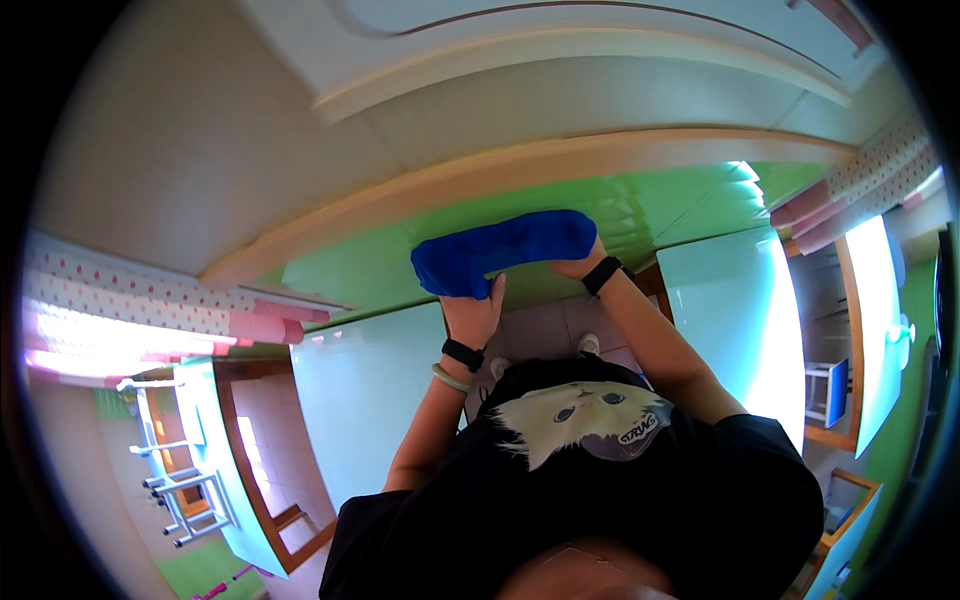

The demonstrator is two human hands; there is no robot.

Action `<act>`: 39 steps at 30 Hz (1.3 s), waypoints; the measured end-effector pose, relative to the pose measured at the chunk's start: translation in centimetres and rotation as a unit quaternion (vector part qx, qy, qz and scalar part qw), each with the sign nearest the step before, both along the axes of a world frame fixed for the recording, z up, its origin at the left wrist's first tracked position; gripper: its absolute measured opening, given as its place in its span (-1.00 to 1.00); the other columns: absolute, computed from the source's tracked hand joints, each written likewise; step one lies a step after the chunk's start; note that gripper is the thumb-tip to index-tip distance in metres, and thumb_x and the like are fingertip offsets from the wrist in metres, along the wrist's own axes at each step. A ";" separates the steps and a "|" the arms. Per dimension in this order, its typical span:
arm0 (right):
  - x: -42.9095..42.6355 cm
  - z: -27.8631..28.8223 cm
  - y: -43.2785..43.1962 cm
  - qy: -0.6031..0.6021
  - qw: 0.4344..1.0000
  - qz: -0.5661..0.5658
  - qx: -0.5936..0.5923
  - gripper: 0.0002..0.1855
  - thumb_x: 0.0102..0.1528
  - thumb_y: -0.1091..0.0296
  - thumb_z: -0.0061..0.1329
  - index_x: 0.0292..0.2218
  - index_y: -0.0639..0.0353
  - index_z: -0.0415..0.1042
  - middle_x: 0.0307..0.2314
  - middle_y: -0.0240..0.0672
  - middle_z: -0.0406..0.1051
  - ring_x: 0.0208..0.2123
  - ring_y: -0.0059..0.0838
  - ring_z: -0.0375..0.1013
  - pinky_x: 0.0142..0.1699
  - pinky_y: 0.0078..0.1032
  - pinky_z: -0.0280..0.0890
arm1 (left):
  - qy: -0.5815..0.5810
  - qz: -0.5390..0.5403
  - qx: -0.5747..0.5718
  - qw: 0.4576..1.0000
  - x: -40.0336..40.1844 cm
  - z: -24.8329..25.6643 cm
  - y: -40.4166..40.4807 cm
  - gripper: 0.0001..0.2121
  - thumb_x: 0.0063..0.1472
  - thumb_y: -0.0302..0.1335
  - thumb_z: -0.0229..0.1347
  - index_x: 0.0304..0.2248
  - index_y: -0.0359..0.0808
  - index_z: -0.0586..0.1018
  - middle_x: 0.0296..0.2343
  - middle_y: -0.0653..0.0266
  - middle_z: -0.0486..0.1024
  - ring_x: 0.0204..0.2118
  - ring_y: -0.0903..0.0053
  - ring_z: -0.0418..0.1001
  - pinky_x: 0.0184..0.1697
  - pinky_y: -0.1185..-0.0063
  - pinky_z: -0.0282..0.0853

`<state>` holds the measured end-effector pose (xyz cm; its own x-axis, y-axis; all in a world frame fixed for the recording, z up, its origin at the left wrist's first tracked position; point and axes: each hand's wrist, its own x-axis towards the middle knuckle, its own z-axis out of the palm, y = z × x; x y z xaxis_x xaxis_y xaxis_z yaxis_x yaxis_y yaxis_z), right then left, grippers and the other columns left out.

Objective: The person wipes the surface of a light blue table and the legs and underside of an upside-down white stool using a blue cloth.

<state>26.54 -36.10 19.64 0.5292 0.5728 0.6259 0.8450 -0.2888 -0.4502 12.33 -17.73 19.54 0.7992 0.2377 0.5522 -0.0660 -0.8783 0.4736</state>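
Note:
A dark blue cloth (510,244) spans both hands in front of me, before the shiny green lower wall (360,277). My left hand (472,315) holds its left end, which hangs lower; the thumb points up beside the cloth and the fingers are covered by it. My right hand (581,264) is at the right end, mostly hidden behind the fabric. Between the hands the cloth runs in a slightly tilted band. Whether it touches the wall cannot be told.
A wooden rail (525,169) crosses the wall above the cloth. Pale tabletops stand left (367,382) and right (720,300) of me. Dotted curtains with pink trim hang at left (150,289) and right (862,187). White-legged stools (191,502) rest at far left.

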 end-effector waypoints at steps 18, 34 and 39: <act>8.2 1.7 -21.8 -0.134 0.917 -0.345 0.148 -0.60 0.14 0.39 -0.14 -0.01 0.36 0.33 0.08 0.17 0.17 0.02 0.21 0.24 0.13 -0.05 0.12 | -0.008 -0.175 0.265 0.948 15.9 6.6 -25.6 -0.49 0.13 -0.16 0.09 0.04 -0.20 0.45 0.00 0.06 0.40 0.06 0.12 0.32 0.01 0.13 0.17; 16.2 4.5 -37.4 -0.055 0.861 -0.466 0.194 -0.33 0.08 0.39 -0.11 0.17 0.47 0.05 0.13 0.25 0.05 0.17 0.23 0.03 0.29 -0.07 -0.09 | -0.030 -0.246 0.337 0.908 24.1 8.2 -42.7 -0.71 0.00 -0.20 0.20 -0.32 -0.19 0.59 -0.43 0.14 0.52 -0.38 0.32 0.51 -0.38 0.38 0.34; 16.9 2.9 -38.8 -0.021 0.856 -0.470 0.213 -0.32 0.17 0.24 -0.15 0.21 0.42 0.00 0.19 0.21 -0.03 0.24 0.17 -0.08 0.32 -0.12 -0.16 | -0.097 -0.248 0.348 0.899 25.3 7.4 -43.7 -0.71 0.05 -0.28 0.15 -0.24 -0.22 0.56 -0.32 0.15 0.52 -0.27 0.31 0.50 -0.30 0.38 0.35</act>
<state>43.42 -74.88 22.50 0.6028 -0.3798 0.7017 0.3472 -0.6670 -0.6592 37.67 -61.44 26.99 0.5840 -0.5779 0.5700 -0.5533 -0.7972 -0.2414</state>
